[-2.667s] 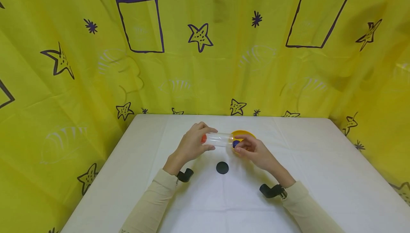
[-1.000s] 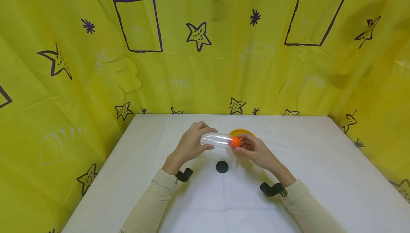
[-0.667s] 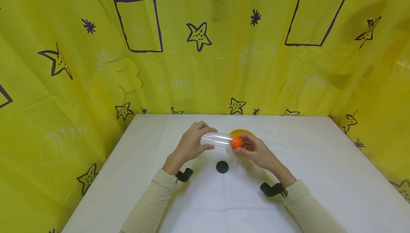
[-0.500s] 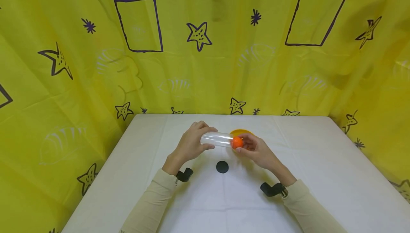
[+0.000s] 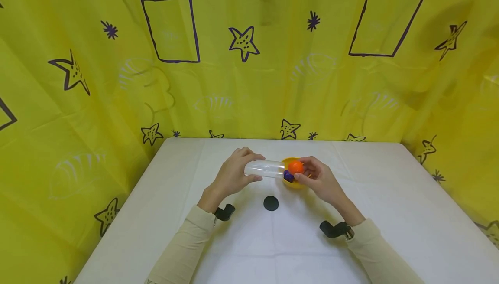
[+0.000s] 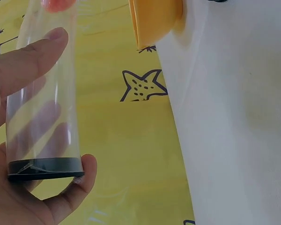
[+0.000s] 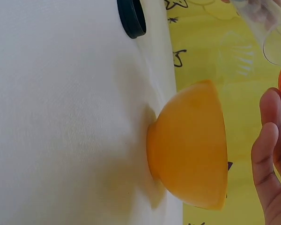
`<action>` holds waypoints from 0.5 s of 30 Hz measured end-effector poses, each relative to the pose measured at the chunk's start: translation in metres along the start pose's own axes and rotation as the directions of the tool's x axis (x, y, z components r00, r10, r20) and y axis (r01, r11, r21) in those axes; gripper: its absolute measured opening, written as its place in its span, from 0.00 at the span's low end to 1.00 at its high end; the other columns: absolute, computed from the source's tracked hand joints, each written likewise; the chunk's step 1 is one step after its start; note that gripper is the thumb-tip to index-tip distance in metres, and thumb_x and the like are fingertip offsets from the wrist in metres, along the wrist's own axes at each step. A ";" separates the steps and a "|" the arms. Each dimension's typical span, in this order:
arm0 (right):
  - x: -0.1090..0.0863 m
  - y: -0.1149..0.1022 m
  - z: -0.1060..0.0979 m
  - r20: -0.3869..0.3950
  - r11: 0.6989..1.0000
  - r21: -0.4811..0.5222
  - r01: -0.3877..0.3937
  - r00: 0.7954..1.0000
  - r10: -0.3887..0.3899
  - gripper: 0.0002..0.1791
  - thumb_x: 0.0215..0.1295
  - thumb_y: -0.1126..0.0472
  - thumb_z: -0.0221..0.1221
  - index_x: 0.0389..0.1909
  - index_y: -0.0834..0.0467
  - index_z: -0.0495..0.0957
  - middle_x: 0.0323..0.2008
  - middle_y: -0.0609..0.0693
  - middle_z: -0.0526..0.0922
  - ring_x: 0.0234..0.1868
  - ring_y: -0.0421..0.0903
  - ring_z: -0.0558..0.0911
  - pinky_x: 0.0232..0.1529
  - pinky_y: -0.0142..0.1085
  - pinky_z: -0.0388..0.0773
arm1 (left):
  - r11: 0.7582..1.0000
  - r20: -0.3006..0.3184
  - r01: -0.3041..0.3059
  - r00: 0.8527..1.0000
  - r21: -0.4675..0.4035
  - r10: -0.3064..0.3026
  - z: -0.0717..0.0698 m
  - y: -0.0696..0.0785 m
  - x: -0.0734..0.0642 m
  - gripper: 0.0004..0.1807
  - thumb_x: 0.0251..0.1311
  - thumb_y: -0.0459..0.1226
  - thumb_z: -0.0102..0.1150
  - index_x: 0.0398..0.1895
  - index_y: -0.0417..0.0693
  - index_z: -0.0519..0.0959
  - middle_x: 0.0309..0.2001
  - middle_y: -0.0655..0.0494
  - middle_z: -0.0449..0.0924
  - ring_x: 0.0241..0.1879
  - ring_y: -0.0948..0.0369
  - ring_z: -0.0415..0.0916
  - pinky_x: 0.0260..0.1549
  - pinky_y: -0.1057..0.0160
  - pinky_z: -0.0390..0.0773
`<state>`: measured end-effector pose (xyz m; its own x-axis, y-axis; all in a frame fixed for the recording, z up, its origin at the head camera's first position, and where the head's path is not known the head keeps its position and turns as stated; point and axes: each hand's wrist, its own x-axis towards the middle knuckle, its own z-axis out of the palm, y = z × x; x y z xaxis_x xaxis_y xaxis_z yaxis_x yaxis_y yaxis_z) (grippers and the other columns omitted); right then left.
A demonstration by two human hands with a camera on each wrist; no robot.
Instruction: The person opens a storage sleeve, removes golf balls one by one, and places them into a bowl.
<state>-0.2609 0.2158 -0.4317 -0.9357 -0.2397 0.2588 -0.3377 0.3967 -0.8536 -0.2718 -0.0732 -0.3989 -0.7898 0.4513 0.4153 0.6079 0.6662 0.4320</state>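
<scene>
My left hand (image 5: 233, 172) grips a clear plastic tube (image 5: 269, 168) lying almost level above the table. A dark cap (image 6: 47, 168) covers the tube's end near the palm, and the left wrist view shows fingers through its wall. Just off the uncapped end, my right hand (image 5: 322, 181) pinches an orange ball (image 5: 296, 167) between thumb and fingers. Beneath that ball stands a yellow bowl (image 7: 192, 145), upright on the table. A purple ball (image 5: 288, 176) shows inside the bowl, partly covered by the orange one.
A round black lid (image 5: 270, 203) lies on the white-covered table (image 5: 265, 240), nearer to me than the bowl. Behind the table and at both sides hangs a yellow curtain (image 5: 265, 97) with drawn stars. Each wrist wears a black camera mount (image 5: 334, 229).
The orange ball has gone from the tube's left end to its uncapped right end, then out into my right hand. That hand has drawn slightly right; the left keeps its place.
</scene>
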 end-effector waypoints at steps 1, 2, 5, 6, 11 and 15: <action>0.000 0.000 -0.001 -0.009 1.000 -0.004 -0.006 1.000 0.006 0.21 0.69 0.59 0.66 0.59 0.61 0.74 0.45 0.61 0.85 0.38 0.45 0.80 0.37 0.29 0.80 | 1.000 0.003 0.002 1.000 -0.001 -0.002 0.000 0.000 0.000 0.27 0.53 0.43 0.79 0.58 0.54 0.83 0.51 0.52 0.79 0.50 0.55 0.72 0.45 0.56 0.79; 0.000 0.000 -0.002 -0.016 1.000 -0.009 -0.009 1.000 0.009 0.21 0.69 0.59 0.66 0.59 0.61 0.74 0.44 0.61 0.85 0.38 0.45 0.79 0.37 0.29 0.80 | 1.000 0.005 0.003 1.000 -0.001 -0.003 0.000 0.000 0.000 0.27 0.53 0.43 0.78 0.58 0.54 0.83 0.51 0.51 0.80 0.50 0.55 0.72 0.45 0.56 0.79; 0.001 0.000 -0.004 -0.036 1.000 -0.012 -0.024 0.999 0.023 0.21 0.70 0.58 0.65 0.59 0.61 0.74 0.45 0.61 0.85 0.37 0.45 0.79 0.36 0.29 0.80 | 1.000 0.010 0.011 1.000 0.006 -0.011 0.000 0.000 0.000 0.28 0.54 0.45 0.78 0.59 0.55 0.82 0.51 0.51 0.80 0.50 0.55 0.73 0.45 0.57 0.79; 0.001 -0.001 -0.005 -0.043 1.000 -0.011 -0.027 0.999 0.026 0.22 0.70 0.58 0.65 0.59 0.61 0.74 0.46 0.62 0.85 0.37 0.45 0.79 0.36 0.28 0.80 | 1.000 0.013 0.013 1.000 0.007 -0.013 -0.001 0.000 0.000 0.28 0.54 0.45 0.78 0.59 0.55 0.82 0.52 0.51 0.80 0.50 0.55 0.73 0.45 0.57 0.79; 0.001 -0.001 -0.007 -0.074 0.999 0.000 -0.046 0.996 0.046 0.23 0.70 0.57 0.65 0.61 0.61 0.73 0.47 0.62 0.84 0.37 0.44 0.78 0.36 0.28 0.80 | 1.000 0.003 0.024 1.000 0.018 -0.024 -0.003 -0.002 0.000 0.28 0.54 0.46 0.77 0.60 0.56 0.82 0.51 0.54 0.79 0.51 0.56 0.73 0.46 0.57 0.79; 0.001 0.001 -0.011 -0.089 0.998 -0.005 -0.069 0.994 0.068 0.24 0.70 0.55 0.65 0.62 0.61 0.72 0.47 0.61 0.82 0.38 0.45 0.77 0.36 0.28 0.79 | 0.999 -0.016 0.036 0.999 0.010 -0.036 -0.006 -0.004 0.000 0.28 0.54 0.45 0.78 0.59 0.55 0.82 0.50 0.53 0.79 0.51 0.55 0.74 0.46 0.56 0.79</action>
<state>-0.2635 0.2259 -0.4268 -0.9618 -0.1319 0.2398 -0.2733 0.4163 -0.8672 -0.2738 -0.0795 -0.3962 -0.8098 0.4176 0.4120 0.5780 0.6882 0.4386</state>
